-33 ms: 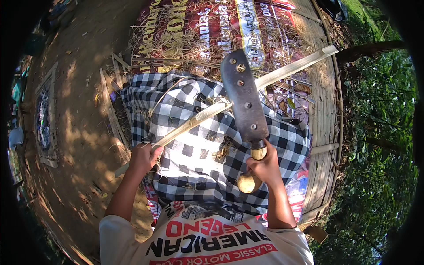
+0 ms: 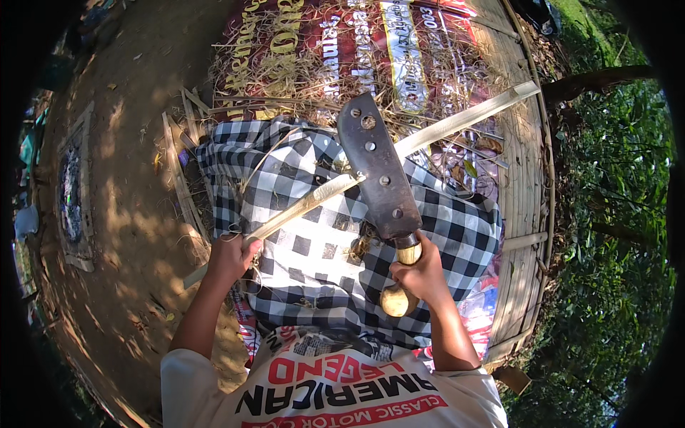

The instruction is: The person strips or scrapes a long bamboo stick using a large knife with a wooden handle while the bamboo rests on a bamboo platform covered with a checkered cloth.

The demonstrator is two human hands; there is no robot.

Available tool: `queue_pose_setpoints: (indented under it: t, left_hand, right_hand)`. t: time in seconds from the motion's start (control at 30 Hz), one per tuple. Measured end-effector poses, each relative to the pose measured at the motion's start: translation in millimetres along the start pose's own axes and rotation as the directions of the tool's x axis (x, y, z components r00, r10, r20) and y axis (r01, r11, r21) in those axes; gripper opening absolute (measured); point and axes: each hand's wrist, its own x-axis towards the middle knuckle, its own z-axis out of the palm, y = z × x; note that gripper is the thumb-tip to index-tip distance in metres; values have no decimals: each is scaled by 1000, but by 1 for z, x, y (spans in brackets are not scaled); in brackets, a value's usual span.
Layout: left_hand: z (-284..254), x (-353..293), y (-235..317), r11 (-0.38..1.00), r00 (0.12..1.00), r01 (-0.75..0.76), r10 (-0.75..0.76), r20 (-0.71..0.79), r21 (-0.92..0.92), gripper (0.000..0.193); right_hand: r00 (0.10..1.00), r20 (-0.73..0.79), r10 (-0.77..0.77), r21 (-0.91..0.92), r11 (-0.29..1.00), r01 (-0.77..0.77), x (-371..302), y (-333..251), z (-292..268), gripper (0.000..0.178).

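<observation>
My left hand (image 2: 231,258) is closed around a long pale bamboo strip (image 2: 457,127) close to its near end. The strip slants up and to the right over my lap. In my right hand (image 2: 421,269) is the wooden handle of a broad cleaver (image 2: 382,171), whose dark blade has several round holes. The blade lies across the middle of the strip and hides part of it; a small curl of shaving shows at the blade's left edge. Beneath both is a black-and-white checked cloth (image 2: 307,246) spread over my legs.
Thin shavings (image 2: 300,71) litter a red printed banner (image 2: 342,43) ahead of me. A slatted bamboo platform (image 2: 517,192) runs along the right, with green plants (image 2: 614,192) beyond its edge. Some split pieces (image 2: 180,171) lean at the left, beside bare dirt ground (image 2: 135,171).
The cleaver has shifted left and slightly nearer along the bamboo strip, with my right hand following. The strip's far end has dipped a little. My left hand keeps its place.
</observation>
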Motion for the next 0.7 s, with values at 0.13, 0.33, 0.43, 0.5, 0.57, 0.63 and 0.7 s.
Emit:
queue_pose_setpoints:
  t: [0.13,0.33,0.43,0.5,0.57,0.63,0.7]
  left_hand:
    - [-12,5,12,997,996,67,-65,69,-32,54]
    - [-12,4,6,996,993,87,-85,78,-19,55]
    - [-13,-1,8,994,996,77,-73,58,-76,55]
    - [-10,-6,10,983,977,177,-169,130,-56,55]
    - [-13,5,17,978,973,192,-179,146,-79,56]
    - [-7,-1,8,989,989,130,-124,77,-66,58]
    - [-10,-2,4,991,989,125,-121,84,-40,59]
  right_hand:
    - [997,66,39,38,998,-41,7,-18,-17,43]
    - [1000,-9,-30,16,999,30,4,12,19,46]
    - [995,89,-34,39,999,31,13,7,4,41]
    - [1000,16,-16,144,989,14,14,-10,0,37]
    - [999,-27,31,181,983,-25,7,-12,17,38]
    - [966,60,-253,-45,966,256,7,9,24,41]
    - [990,111,-83,34,996,79,9,7,9,41]
